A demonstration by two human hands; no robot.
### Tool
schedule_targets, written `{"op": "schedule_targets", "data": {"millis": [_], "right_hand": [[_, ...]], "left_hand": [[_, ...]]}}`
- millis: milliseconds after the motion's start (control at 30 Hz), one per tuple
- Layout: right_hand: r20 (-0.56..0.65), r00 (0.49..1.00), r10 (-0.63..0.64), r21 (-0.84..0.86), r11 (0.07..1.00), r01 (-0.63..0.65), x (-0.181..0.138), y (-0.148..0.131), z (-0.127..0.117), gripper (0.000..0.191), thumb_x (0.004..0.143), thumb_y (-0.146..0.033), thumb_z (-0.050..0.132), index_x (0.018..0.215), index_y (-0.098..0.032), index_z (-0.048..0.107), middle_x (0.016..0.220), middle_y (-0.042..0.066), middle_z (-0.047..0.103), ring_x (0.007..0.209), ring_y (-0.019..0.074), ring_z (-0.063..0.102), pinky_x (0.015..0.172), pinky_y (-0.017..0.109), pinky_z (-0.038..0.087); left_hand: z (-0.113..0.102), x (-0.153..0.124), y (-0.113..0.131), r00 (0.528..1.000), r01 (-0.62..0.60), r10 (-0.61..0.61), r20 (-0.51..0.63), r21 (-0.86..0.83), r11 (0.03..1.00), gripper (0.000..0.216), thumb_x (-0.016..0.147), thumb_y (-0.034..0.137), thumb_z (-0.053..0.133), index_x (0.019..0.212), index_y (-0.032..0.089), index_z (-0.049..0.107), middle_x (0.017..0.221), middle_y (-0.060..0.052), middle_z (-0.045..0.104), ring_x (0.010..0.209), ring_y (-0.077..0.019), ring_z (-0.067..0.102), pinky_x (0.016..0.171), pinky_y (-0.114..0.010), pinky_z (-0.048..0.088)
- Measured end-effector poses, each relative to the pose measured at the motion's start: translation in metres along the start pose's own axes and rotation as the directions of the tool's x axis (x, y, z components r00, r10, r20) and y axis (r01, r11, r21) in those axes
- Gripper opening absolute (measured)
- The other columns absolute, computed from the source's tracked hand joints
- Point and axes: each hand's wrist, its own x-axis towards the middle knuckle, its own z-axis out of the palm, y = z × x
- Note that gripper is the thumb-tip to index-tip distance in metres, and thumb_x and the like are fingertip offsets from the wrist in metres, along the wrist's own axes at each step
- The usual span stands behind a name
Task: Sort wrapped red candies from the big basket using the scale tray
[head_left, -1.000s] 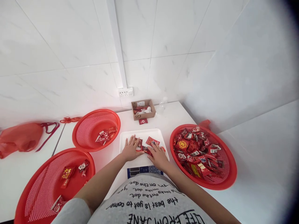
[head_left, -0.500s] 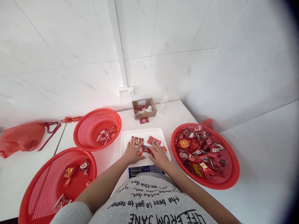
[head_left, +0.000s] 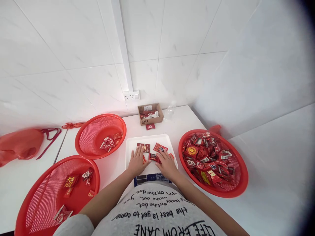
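Both hands rest over a white scale tray (head_left: 130, 144) in front of me, with several red snack packets on it. My left hand (head_left: 136, 164) lies with fingers stretched out, its fingertips on a dark red packet (head_left: 145, 146) with pale lettering. My right hand (head_left: 167, 164) is spread too, its fingers at a red packet (head_left: 160, 147) and a small darker packet (head_left: 153, 157) between the hands. Smaller red pieces are partly hidden by the fingers. Below the tray shows the blue keypad (head_left: 152, 177) of the scale.
On the right stands a red basket (head_left: 242, 178) piled with red packets. Two red baskets, one farther (head_left: 83, 141) and one nearer (head_left: 27, 200), hold a few packets on the left. A cardboard box (head_left: 150, 114) and a clear bottle (head_left: 170, 109) stand by the wall; a red bag (head_left: 19, 146) lies far left.
My left hand has shifted slightly left and down, uncovering more of the dark red packet. My right hand stays nearly in place. The whole view has drifted a little.
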Motion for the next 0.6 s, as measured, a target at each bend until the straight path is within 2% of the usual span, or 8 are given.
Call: {"op": "schedule_targets", "data": {"millis": [100, 367, 600], "right_hand": [[-0.002, 1.0, 0.005, 0.013, 1.0, -0.005, -0.001, 0.0, -0.001, 0.047, 0.086, -0.038, 0.038, 0.129, -0.021, 0.04, 0.14, 0.008, 0.034, 0.131, 0.0277, 0.019, 0.103, 0.047, 0.015], [-0.014, 1.0, -0.007, 0.027, 1.0, 0.007, 0.003, 0.0, 0.001, 0.045, 0.086, -0.037, 0.039, 0.128, -0.021, 0.042, 0.138, 0.007, 0.036, 0.13, 0.0273, 0.022, 0.103, 0.046, 0.017], [-0.054, 0.996, -0.07, 0.011, 0.997, 0.071, 0.012, -0.004, 0.008, 0.042, 0.086, -0.039, 0.04, 0.124, -0.022, 0.046, 0.137, 0.007, 0.038, 0.13, 0.0273, 0.022, 0.103, 0.049, 0.016]], "left_hand": [[0.002, -0.003, 0.002, 0.999, 0.041, -0.041, 0.005, 0.028, 0.999, 0.08, 0.081, 0.063, 0.017, 0.139, 0.008, 0.016, 0.146, -0.013, 0.016, 0.134, -0.0245, 0.01, 0.108, -0.045, 0.011], [0.0, -0.002, 0.0, 0.996, 0.071, -0.076, 0.055, 0.084, 0.994, 0.079, 0.078, 0.066, 0.022, 0.139, 0.015, 0.02, 0.146, -0.013, 0.014, 0.134, -0.0292, 0.008, 0.106, -0.052, 0.006], [-0.002, -0.001, -0.002, 0.995, 0.075, -0.081, 0.064, 0.099, 0.992, 0.082, 0.076, 0.07, 0.021, 0.139, 0.016, 0.021, 0.145, -0.016, 0.017, 0.134, -0.0296, 0.008, 0.105, -0.053, 0.004]]}}
